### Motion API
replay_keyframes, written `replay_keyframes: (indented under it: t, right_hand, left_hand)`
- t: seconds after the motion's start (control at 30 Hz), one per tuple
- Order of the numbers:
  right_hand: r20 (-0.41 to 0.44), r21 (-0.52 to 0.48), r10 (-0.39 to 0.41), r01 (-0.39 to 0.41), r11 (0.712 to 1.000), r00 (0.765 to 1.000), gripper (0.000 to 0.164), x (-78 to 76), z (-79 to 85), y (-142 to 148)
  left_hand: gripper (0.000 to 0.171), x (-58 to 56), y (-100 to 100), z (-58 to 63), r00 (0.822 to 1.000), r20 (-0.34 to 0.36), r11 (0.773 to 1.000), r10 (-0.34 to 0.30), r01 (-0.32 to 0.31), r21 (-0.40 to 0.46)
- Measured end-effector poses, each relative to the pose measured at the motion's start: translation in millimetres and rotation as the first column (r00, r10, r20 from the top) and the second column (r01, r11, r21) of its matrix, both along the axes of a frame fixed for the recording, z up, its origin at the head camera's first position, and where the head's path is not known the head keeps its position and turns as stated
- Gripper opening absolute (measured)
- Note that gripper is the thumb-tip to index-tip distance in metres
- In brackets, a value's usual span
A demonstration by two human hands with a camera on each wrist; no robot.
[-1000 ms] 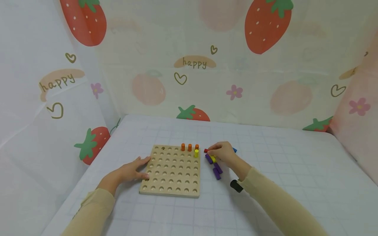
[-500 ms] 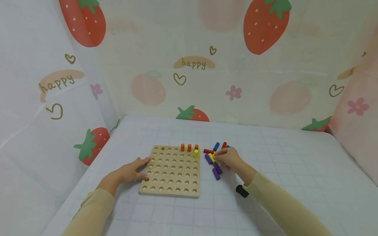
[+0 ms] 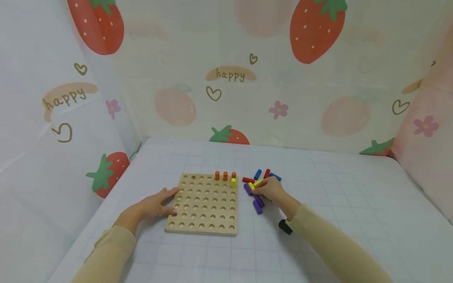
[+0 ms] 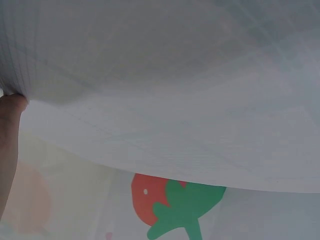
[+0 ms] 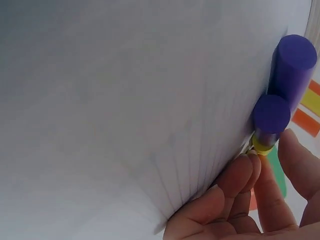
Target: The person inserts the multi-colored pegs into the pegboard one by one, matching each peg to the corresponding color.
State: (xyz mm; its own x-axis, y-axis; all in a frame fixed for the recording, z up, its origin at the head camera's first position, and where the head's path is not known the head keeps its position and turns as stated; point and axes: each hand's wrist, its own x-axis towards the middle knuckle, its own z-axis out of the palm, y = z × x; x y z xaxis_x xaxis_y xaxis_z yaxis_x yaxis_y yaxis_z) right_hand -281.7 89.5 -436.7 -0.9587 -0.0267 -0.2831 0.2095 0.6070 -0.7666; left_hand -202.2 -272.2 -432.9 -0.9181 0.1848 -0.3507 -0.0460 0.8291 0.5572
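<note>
My left hand rests on the left edge of a wooden pegboard, fingers spread; the left wrist view shows only part of that hand at its edge. Right of the board, my right hand is down among loose pegs, its fingertips pinching a yellow peg. Close up in the right wrist view, the curled fingers are at the yellow peg's end, beside two purple pegs. Another yellow peg lies just behind the fingers.
Orange pegs and one yellow peg stand in the board's far right corner. Purple pegs, red pegs and blue pegs lie loose around the right hand. A printed cloth wall rises behind the table.
My right hand first moved right, uncovering the red and blue pegs, then came slightly back left to the yellow peg. The left hand stays on the board.
</note>
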Motion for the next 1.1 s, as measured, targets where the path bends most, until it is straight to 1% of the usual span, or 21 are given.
replay_keyframes:
  t: [0.1,0.2,0.43,0.57,0.73,0.97,1.1]
  right_hand:
    - [0.011,0.030,-0.011,0.011,0.999,1.000,0.021,-2.0,-0.4,-2.0]
    - [0.027,0.044,-0.014,0.013,0.999,1.000,0.021,-5.3,-2.0,-2.7]
    - [0.044,0.048,-0.018,0.016,0.999,0.999,0.018,-10.4,-6.2,-1.8]
    - [0.076,0.075,-0.039,0.033,0.997,0.996,0.024,-11.1,-4.4,-2.7]
    - [0.108,0.105,-0.037,0.025,0.994,0.993,0.031,-11.5,-1.5,-3.6]
    - [0.155,0.086,-0.033,0.020,0.996,0.987,0.038,-13.2,0.4,-1.3]
    - [0.170,0.081,-0.028,0.015,0.997,0.985,0.032,-13.7,4.3,4.0]
  left_hand:
    - [0.091,-0.6,-0.2,-0.6,1.000,0.006,1.000,0.006,-0.006,0.000]
    - [0.091,-1.2,-0.6,-0.9,1.000,0.005,1.000,-0.003,0.003,0.000]
    - [0.090,-0.7,-0.7,0.9,1.000,-0.005,1.000,-0.023,0.023,0.014]
    - [0.091,-1.8,-1.1,-0.2,1.000,-0.004,1.000,-0.020,0.020,0.010]
    - [0.092,-3.9,-2.9,-3.7,1.000,0.004,1.000,-0.007,0.007,0.008]
    - [0.093,-3.4,-3.1,-6.6,1.000,0.001,1.000,0.002,-0.002,0.013]
    - [0.093,-3.1,-2.7,-5.5,1.000,-0.006,1.000,0.001,-0.001,0.012]
